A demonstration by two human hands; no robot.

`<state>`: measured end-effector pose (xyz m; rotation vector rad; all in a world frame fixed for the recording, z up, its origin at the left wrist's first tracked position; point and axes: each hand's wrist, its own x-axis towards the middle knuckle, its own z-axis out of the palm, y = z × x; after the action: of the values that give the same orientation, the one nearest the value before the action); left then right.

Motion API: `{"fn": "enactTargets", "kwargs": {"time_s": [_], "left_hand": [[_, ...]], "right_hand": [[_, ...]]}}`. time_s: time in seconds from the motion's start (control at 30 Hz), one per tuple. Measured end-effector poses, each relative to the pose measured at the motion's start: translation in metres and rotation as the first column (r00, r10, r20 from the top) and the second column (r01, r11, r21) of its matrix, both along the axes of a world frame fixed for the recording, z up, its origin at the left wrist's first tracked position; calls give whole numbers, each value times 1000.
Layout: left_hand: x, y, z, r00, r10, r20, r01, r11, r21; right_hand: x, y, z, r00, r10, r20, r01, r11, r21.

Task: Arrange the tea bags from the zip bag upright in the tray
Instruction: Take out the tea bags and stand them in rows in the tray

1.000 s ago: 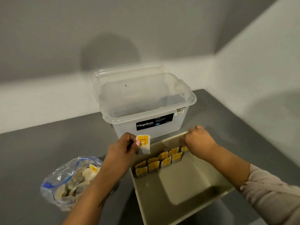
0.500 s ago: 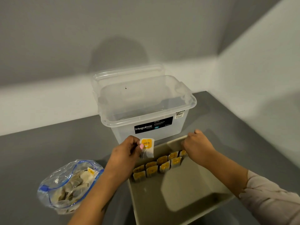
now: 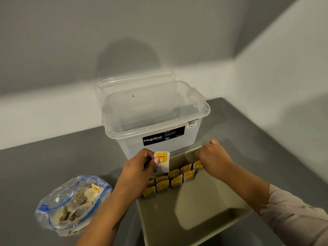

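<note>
My left hand [image 3: 140, 167] pinches a tea bag [image 3: 162, 161] with a yellow tag, holding it upright above the far left corner of the beige tray [image 3: 209, 226]. Two rows of tea bags [image 3: 174, 180] stand upright along the tray's far wall. My right hand [image 3: 213, 159] rests at the right end of those rows, fingers curled against the tray's far rim; what it grips is hidden. The open clear zip bag [image 3: 71, 205] with a blue seal lies to the left on the grey counter, holding several loose tea bags.
A clear plastic storage box [image 3: 154, 121] with its lid leaning behind it stands just beyond the tray. Walls close in at the back and right. The grey counter [image 3: 44, 166] extends left of the box.
The held tea bag has shifted slightly right and down toward the tray's far left corner. My right hand stays at the rows' right end.
</note>
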<state>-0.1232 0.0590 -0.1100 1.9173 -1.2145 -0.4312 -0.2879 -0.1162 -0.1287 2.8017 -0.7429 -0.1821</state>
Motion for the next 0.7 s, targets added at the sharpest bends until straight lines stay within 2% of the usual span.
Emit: {"fn": "enactTargets", "kwargs": {"time_s": [0.1,0.2,0.3,0.37,0.47,0.53,0.7], "left_hand": [[-1,-2,1,1000,6,-11,-6,1000,8],[-3,-7,0,1000,15,3,-15,999,47],[-7,-16,-1,999,15,42,-19,996,83],[-11,-23,-2,997,-3,83,-4,996,90],[-17,-30,-2,993,-30,113,20,996,91],[-20,-33,-3,990,-54,132,43,995,86],[-27,-37,-4,988,-118,99,108,989,102]], "right_hand": [[1,2,7,996,-12,86,6,998,60],[4,6,18,952,-33,303,-7,991,130],[10,15,38,871,-99,481,-83,936,342],[15,21,52,881,-107,461,-122,889,440],[17,24,64,923,-48,381,-121,906,405],[15,24,68,920,-59,387,-111,909,402],[5,19,69,945,-48,323,-78,927,367]]}}
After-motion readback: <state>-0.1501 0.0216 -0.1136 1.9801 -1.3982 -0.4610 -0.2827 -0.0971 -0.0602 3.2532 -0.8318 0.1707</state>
